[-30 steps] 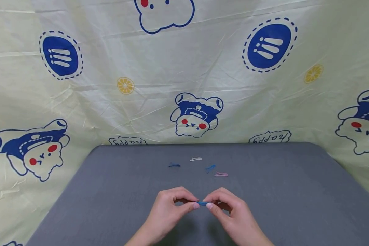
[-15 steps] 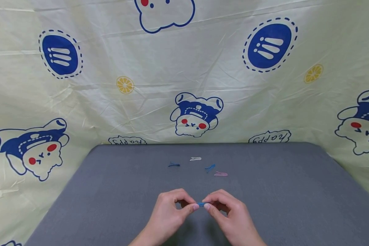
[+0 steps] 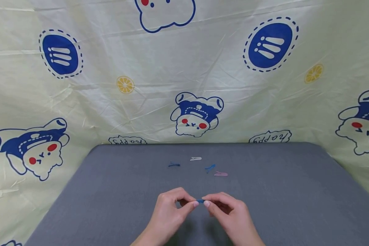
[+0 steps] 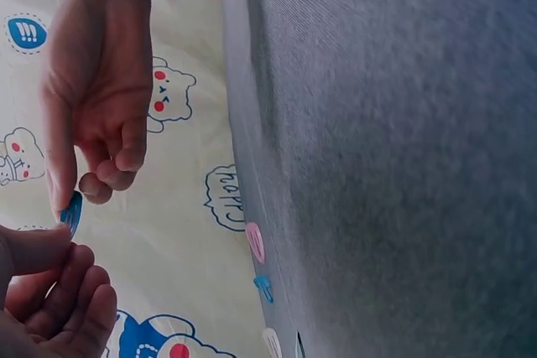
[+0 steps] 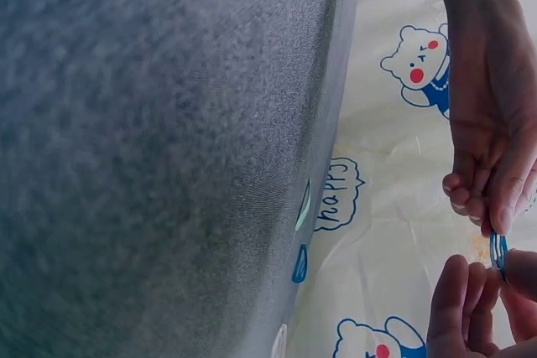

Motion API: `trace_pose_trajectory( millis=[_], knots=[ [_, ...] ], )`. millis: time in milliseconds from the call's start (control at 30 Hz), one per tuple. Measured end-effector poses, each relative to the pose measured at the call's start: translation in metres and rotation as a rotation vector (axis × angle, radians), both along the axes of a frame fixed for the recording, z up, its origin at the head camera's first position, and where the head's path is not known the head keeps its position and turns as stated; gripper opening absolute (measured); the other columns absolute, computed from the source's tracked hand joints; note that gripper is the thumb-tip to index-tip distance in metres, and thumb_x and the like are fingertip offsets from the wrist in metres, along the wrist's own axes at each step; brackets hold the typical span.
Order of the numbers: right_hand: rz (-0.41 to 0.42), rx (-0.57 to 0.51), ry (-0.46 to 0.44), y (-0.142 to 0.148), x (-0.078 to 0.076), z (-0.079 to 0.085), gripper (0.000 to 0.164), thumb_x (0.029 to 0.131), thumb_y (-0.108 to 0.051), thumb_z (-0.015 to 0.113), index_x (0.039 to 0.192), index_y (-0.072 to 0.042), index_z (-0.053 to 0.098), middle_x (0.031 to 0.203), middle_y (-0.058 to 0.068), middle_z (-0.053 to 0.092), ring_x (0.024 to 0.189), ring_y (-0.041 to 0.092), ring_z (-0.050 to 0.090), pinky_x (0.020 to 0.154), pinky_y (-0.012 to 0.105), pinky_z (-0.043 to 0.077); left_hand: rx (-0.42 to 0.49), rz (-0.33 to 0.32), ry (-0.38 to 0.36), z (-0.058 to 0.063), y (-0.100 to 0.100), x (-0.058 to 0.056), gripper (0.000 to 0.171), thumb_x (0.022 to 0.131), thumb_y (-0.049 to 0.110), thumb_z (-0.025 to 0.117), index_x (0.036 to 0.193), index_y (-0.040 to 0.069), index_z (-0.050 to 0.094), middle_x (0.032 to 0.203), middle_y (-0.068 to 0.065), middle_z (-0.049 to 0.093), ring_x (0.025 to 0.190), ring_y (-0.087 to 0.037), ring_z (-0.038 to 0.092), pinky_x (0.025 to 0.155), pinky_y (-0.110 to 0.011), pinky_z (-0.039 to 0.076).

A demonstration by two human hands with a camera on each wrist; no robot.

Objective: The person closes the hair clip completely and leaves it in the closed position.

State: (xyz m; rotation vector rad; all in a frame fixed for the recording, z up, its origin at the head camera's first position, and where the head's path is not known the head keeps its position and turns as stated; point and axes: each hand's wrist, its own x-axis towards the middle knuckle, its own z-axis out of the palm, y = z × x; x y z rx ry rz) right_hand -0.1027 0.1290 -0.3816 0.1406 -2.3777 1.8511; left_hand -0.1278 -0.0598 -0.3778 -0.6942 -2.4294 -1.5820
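Note:
A blue snap hair clip [image 3: 200, 201] is held up over the near part of the table, between my two hands. My left hand [image 3: 169, 212] pinches one end of it with thumb and forefinger. At the other end, the thumb and forefinger of my right hand [image 3: 233, 213] pinch it too. The left wrist view shows the hair clip [image 4: 73, 212] as a narrow blue oval bridging both sets of fingertips. Slits along the clip [image 5: 498, 251] show in the right wrist view; its ends are hidden under the fingers.
Beyond the hands, on the grey table [image 3: 126, 191], lie a white hair clip [image 3: 195, 158], a dark blue hair clip [image 3: 174, 164], a blue hair clip [image 3: 210, 168] and a pink hair clip [image 3: 221, 174]. A cream printed cloth [image 3: 160, 68] hangs behind the table.
Both hands have shifted slightly, and the held clip sits a little higher than half a second ago, showing a thinner, darker edge. The clips on the table stay put.

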Motion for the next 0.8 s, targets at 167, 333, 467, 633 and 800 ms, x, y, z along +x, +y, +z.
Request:
trace_pose_trajectory(
  millis=[167, 333, 467, 633, 800],
  knots=[
    [0.053, -0.057, -0.041, 0.0032, -0.0019, -0.0025, 0.015, 0.09, -0.024, 0.072, 0.1, -0.013, 0.074, 0.075, 0.006, 0.062, 0.069, 0.022, 0.062, 0.069, 0.035, 0.054, -0.011, -0.001, 0.035, -0.0013, -0.0011, -0.0022, 0.009, 0.087, 0.015, 0.077, 0.081, 0.022, 0.074, 0.077, 0.016, 0.063, 0.07, -0.004, 0.056, 0.065, -0.025, 0.05],
    [0.082, -0.104, -0.06, 0.0057, -0.0029, -0.0014, 0.022, 0.092, -0.023, 0.071, 0.103, -0.004, 0.073, 0.078, 0.008, 0.063, 0.071, 0.022, 0.062, 0.071, 0.034, 0.054, -0.007, -0.005, 0.084, -0.0039, -0.0012, -0.0048, 0.01, 0.085, 0.013, 0.078, 0.081, 0.022, 0.074, 0.077, 0.017, 0.063, 0.069, -0.003, 0.056, 0.064, -0.026, 0.051],
    [0.088, -0.112, -0.027, 0.0064, -0.0033, -0.0005, 0.022, 0.092, -0.02, 0.07, 0.103, -0.002, 0.073, 0.078, 0.008, 0.063, 0.071, 0.021, 0.062, 0.07, 0.033, 0.054, 0.015, -0.012, 0.104, -0.0052, -0.001, -0.0069, 0.012, 0.084, 0.011, 0.079, 0.083, 0.023, 0.075, 0.079, 0.017, 0.065, 0.069, -0.004, 0.057, 0.065, -0.026, 0.051],
    [0.053, -0.095, -0.011, 0.0069, -0.0042, 0.0004, 0.016, 0.091, -0.02, 0.072, 0.1, -0.007, 0.074, 0.078, 0.006, 0.065, 0.072, 0.021, 0.063, 0.069, 0.033, 0.054, 0.035, -0.025, 0.09, -0.0044, -0.0016, -0.0075, 0.013, 0.085, 0.011, 0.078, 0.087, 0.024, 0.076, 0.082, 0.016, 0.067, 0.073, -0.005, 0.059, 0.067, -0.026, 0.05],
    [0.046, -0.071, 0.019, 0.0086, -0.0044, 0.001, 0.013, 0.09, -0.021, 0.072, 0.099, -0.012, 0.075, 0.081, 0.007, 0.066, 0.076, 0.022, 0.063, 0.072, 0.032, 0.054, 0.044, -0.046, 0.088, -0.0035, -0.0028, -0.008, 0.013, 0.086, 0.013, 0.077, 0.091, 0.025, 0.077, 0.085, 0.014, 0.068, 0.075, -0.006, 0.06, 0.069, -0.026, 0.051]
  ],
)
